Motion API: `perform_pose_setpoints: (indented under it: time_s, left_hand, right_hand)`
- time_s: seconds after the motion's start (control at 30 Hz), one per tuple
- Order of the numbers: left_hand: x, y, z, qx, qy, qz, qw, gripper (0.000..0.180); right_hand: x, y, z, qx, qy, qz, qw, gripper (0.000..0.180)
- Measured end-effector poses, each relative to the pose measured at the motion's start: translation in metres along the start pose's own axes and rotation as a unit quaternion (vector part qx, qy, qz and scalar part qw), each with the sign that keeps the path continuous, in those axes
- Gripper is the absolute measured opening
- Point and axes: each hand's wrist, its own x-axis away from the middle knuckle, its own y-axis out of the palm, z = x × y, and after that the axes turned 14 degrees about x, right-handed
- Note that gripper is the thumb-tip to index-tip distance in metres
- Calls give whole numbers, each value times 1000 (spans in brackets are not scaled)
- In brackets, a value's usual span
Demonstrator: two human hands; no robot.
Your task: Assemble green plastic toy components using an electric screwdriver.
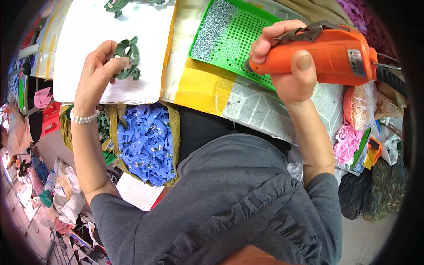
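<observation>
Between the thumb and fingers of my left hand (pixel 102 68) is a green ring-shaped plastic part (pixel 134 57), held above a white board (pixel 75 53). My right hand (pixel 293 70) is wrapped round an orange electric screwdriver (pixel 327 55), its nose pointing left. That nose is over the edge of a green perforated tray (pixel 238 39). Small silvery screws (pixel 211 28) lie heaped in the tray's left part. More green plastic parts (pixel 117 5) rest at the board's far edge, partly cut off by the picture.
Below the table edge, a sack (pixel 176 132) holds many blue plastic parts (pixel 146 143). Pink parts (pixel 348 143) and a plastic bag (pixel 365 106) are at the right. A red crate (pixel 51 118) stands at the left. Yellow tape (pixel 205 86) covers part of the table.
</observation>
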Motion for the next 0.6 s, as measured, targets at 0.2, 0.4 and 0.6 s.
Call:
perform_pose_setpoints:
  time_s: [0.2, 0.4, 0.6]
  left_hand:
    - [17, 21, -10, 297, -85, -69, 949, 30]
    - [35, 47, -13, 412, -92, -88, 902, 31]
    - [43, 65, -14, 550, -12, -211, 808, 41]
  right_hand:
    - [0, 2, 0, -7, 12, -13, 1000, 62]
    - [2, 0, 2, -12, 1, -6, 1000, 63]
    - [1, 1, 5, -23, -7, 11, 1000, 62]
